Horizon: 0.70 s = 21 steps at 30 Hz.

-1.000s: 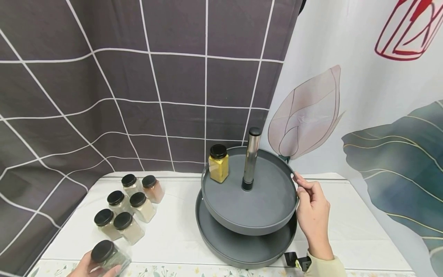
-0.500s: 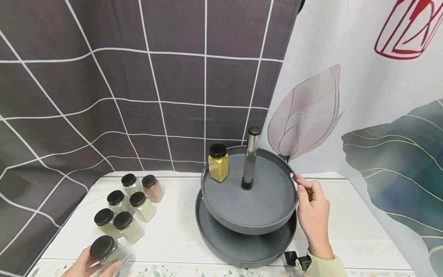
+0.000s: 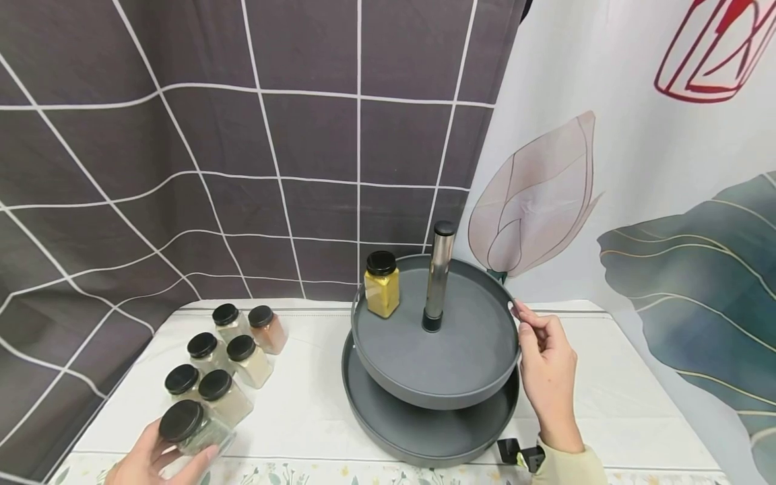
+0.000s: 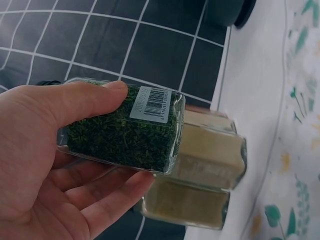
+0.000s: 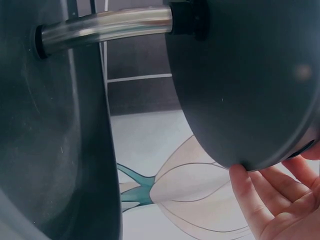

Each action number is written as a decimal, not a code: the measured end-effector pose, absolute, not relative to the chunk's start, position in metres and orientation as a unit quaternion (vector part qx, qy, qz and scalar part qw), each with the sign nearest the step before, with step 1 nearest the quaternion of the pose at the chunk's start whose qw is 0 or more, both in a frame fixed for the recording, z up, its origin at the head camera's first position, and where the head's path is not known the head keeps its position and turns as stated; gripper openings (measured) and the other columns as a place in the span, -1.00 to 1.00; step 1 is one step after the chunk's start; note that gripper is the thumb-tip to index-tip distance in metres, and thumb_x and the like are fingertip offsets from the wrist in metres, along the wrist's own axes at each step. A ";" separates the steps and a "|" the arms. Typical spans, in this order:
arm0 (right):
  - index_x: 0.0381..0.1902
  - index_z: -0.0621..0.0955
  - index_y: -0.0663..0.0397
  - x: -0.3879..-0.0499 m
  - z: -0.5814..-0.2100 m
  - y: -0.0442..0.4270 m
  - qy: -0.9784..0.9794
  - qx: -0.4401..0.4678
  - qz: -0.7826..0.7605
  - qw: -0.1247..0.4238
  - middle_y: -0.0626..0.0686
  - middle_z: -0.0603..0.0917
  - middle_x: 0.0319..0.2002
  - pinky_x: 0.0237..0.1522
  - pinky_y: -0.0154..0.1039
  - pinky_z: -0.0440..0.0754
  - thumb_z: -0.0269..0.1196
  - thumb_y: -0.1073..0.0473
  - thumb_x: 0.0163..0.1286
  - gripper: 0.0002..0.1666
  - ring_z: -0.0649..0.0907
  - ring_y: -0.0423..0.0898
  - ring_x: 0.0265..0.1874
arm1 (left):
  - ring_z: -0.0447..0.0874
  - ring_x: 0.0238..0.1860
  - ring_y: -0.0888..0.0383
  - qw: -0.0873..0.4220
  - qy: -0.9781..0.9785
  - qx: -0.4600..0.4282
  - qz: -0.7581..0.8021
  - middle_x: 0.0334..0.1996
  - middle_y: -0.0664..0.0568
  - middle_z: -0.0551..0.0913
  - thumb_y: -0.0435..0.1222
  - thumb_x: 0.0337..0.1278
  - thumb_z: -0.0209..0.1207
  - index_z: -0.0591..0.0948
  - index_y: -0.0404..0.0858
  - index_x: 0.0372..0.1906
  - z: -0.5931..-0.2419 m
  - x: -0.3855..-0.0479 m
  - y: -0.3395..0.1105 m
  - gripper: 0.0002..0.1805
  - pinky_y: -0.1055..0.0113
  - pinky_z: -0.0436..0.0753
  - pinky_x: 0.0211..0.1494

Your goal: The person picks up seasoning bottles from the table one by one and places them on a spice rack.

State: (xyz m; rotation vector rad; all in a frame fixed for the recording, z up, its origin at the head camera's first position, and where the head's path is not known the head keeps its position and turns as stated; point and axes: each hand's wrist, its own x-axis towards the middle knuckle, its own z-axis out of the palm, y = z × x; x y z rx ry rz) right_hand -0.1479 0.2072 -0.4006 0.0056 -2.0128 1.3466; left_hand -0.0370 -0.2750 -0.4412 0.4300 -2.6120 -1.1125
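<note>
My left hand [image 3: 145, 461] holds a square glass spice jar [image 4: 110, 137] with a black lid, tilted, with its base pointing right. Green dried herb flakes and a barcode label show through its side in the left wrist view. At the right, my right hand [image 3: 550, 377] grips the rim of the upper tray [image 3: 455, 364] of a grey two-tier rack, its fingertips [image 5: 240, 175] against the tray's edge in the right wrist view. On that upper tray a jar of yellow powder [image 3: 382, 294] stands upright at the back left, beside the metal post [image 3: 438, 283].
Several black-lidded spice jars [image 3: 225, 397] stand grouped at the left of the white-covered table [image 3: 309, 404], close to the held jar. The wider lower tray [image 3: 433, 438] sits under the upper one. Behind rises a dark grid-patterned curtain [image 3: 315, 141]; a white printed one [image 3: 564, 87] hangs at right.
My left hand has carried the herb jar slightly forward, closer to the grouped jars. The right hand keeps its place on the tray rim, and the rack looks unchanged.
</note>
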 end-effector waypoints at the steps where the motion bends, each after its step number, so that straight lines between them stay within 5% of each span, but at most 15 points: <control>1: -0.07 0.59 0.34 -0.148 -0.401 0.207 -0.778 0.002 0.520 0.352 0.06 0.72 0.10 -0.06 -0.65 0.55 0.10 0.36 0.51 -0.83 0.65 -0.46 -0.02 | 0.40 -0.28 0.71 0.145 -0.899 0.142 -0.388 -0.05 -0.46 0.65 -0.26 -0.21 0.61 0.44 -0.46 0.20 -0.440 -0.037 -0.273 -0.16 0.79 0.53 -0.29; 5: -0.06 0.59 0.33 -0.148 -0.401 0.208 -0.780 0.002 0.520 0.349 0.05 0.71 0.10 -0.05 -0.66 0.55 0.10 0.36 0.51 -0.83 0.65 -0.46 -0.01 | 0.45 -0.28 0.71 0.183 -0.895 0.124 -0.387 -0.12 -0.38 0.69 -0.33 -0.27 0.62 0.49 -0.40 0.16 -0.434 -0.038 -0.264 -0.22 0.78 0.55 -0.28; 11: -0.06 0.59 0.33 -0.148 -0.401 0.208 -0.781 0.004 0.519 0.347 0.04 0.71 0.11 -0.06 -0.66 0.55 0.10 0.36 0.51 -0.83 0.64 -0.47 -0.01 | 0.49 -0.29 0.76 0.246 -0.886 0.102 -0.381 -0.28 0.04 0.76 -0.43 -0.41 0.63 0.58 -0.33 0.07 -0.423 -0.043 -0.252 -0.27 0.74 0.60 -0.27; 21: -0.07 0.58 0.34 -0.148 -0.401 0.209 -0.780 0.002 0.522 0.345 0.05 0.71 0.11 -0.05 -0.65 0.55 0.10 0.36 0.51 -0.84 0.64 -0.48 -0.01 | 0.48 -0.27 0.81 0.271 -0.888 0.070 -0.365 -0.26 -0.11 0.79 -0.42 -0.42 0.64 0.58 -0.26 0.08 -0.399 -0.052 -0.236 -0.26 0.78 0.56 -0.23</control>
